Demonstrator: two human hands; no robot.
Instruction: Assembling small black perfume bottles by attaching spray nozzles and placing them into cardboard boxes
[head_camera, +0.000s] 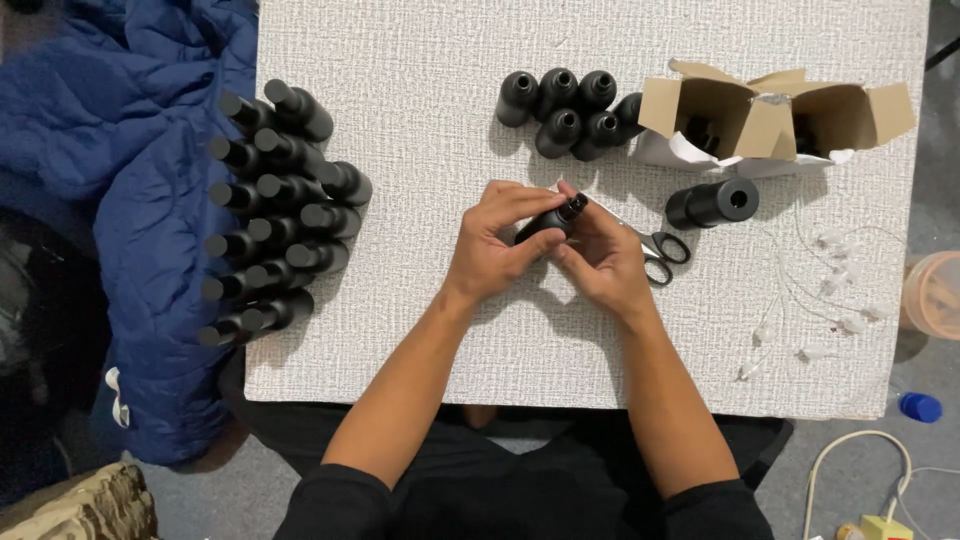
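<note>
Both hands meet over the middle of the white textured table (420, 330). My left hand (493, 245) wraps a small black bottle (549, 220) by its body. At the bottle's neck, my right hand (600, 255) pinches with its fingertips. A pile of capped black bottles (275, 210) lies on its side at the left edge. Several open black bottles (565, 110) stand upright at the back. One more black bottle (712, 203) lies on its side to the right of my hands.
Black-handled scissors (660, 250) lie just right of my right hand. Two open cardboard boxes (780, 115) sit at the back right. Small white spray tubes (830, 290) are scattered at the right. A blue jacket (130, 200) lies left of the table; a blue cap (920, 406) is on the floor.
</note>
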